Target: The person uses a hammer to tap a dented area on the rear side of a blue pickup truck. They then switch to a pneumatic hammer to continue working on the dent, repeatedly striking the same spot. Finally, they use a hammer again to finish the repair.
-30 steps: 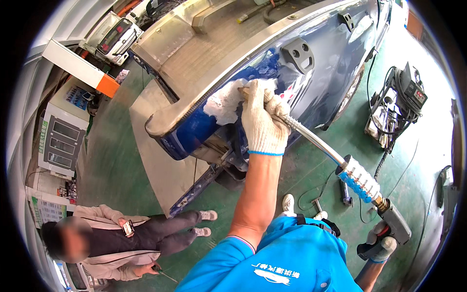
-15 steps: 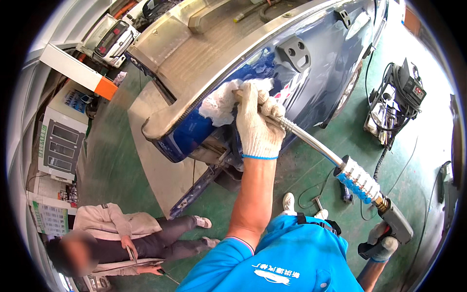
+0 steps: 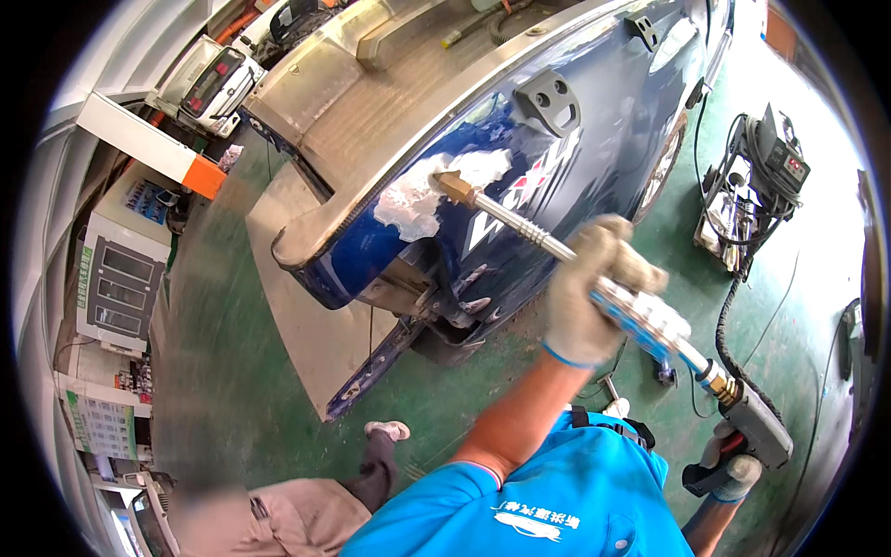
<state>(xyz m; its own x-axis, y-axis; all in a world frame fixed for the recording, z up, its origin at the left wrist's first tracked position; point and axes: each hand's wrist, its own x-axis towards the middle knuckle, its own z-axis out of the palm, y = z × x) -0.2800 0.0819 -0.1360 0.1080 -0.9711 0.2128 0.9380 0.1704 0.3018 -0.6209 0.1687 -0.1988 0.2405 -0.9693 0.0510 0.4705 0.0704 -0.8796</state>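
Observation:
A dent puller with a slide hammer (image 3: 524, 227) slants across the view, its brass-coloured tip against the shiny bare-metal patch (image 3: 408, 206) on the blue truck panel (image 3: 353, 265). My left hand (image 3: 585, 292), in a white knitted glove and smeared by motion, is closed around the front of the ribbed sliding weight (image 3: 654, 325). At the lower right my right hand (image 3: 733, 469), also gloved, grips the dark pistol handle (image 3: 759, 427) at the puller's rear end. The palm side of my left hand is hidden.
A grey bracket (image 3: 549, 100) stands out from the panel above the patch. The open truck bed (image 3: 343, 111) lies beyond. At right, a wheeled welding machine (image 3: 770, 167) trails a thick black cable (image 3: 729, 325). Another person (image 3: 288, 520) is close at lower left.
My left hand has moved from the tip, back and right, to the weight. The weight sits farther forward along the shaft. The other person has moved right, closer to me.

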